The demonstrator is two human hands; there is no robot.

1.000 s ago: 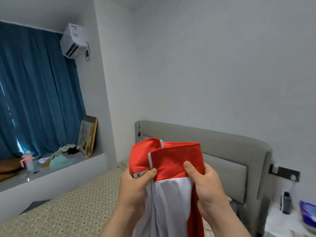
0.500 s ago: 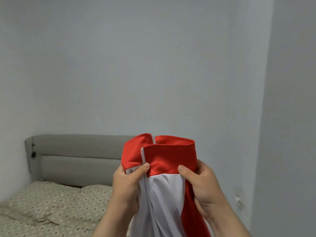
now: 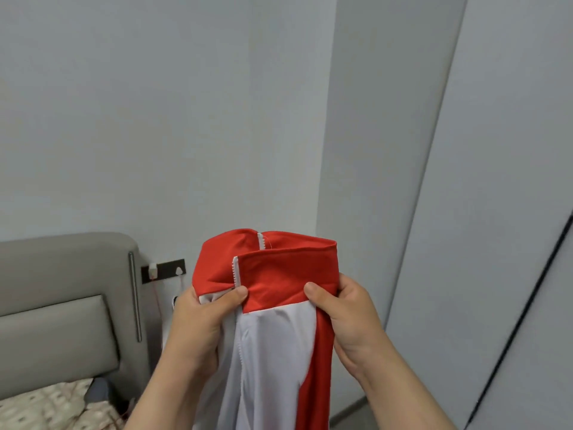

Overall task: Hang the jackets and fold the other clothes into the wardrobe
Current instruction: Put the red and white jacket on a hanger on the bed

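Observation:
A red and white zip jacket hangs in front of me at chest height, its red collar at the top and its white zip running down the middle. My left hand grips the left side of the collar, thumb pressed by the zip teeth. My right hand grips the right side, thumb on the red cloth. The jacket's lower part drops out of view. A pale grey wardrobe door stands closed at the right.
A grey padded headboard and a patterned bed cover lie at the lower left. A dark wall socket strip with a plugged cable sits beside the headboard. Bare grey wall fills the upper left.
My view has swung to the right: the curtain and window ledge have gone, the headboard has slid to the left edge, and the wardrobe door has come in. Both hands keep their hold on the jacket.

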